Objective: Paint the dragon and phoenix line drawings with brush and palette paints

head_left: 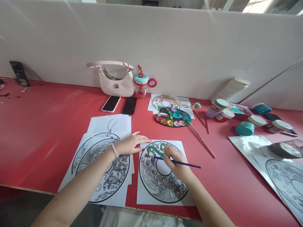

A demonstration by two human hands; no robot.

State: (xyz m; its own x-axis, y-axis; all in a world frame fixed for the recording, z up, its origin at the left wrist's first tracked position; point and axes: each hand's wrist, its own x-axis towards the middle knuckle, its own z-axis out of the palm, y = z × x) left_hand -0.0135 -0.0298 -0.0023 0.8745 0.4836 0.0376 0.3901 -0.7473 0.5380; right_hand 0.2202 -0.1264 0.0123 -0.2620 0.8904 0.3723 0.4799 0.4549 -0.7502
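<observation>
A round dragon-and-phoenix line drawing (163, 186) lies on the red table, its dragon partly painted green. My right hand (176, 160) is closed round a thin blue paintbrush (187, 164), whose tip touches the drawing near the green dragon. My left hand (132, 143) lies flat with fingers spread, fingertips at the drawing's upper left edge and the palm over a stack of similar printed sheets (94, 186). A pink beaded bracelet (115, 151) circles the left wrist. Beyond the drawing sits a palette (165, 119) with several paint colours, a second brush (202, 139) resting on it.
Two phones (111, 103), a pink handbag (117, 82) and a red-handled cup (141, 85) stand near the partition (142, 37). Several paint jars (245, 129) and a white bottle (230, 90) are at the right, with more printed sheets (281, 176). An orange-painted sheet (153, 98) lies behind the palette.
</observation>
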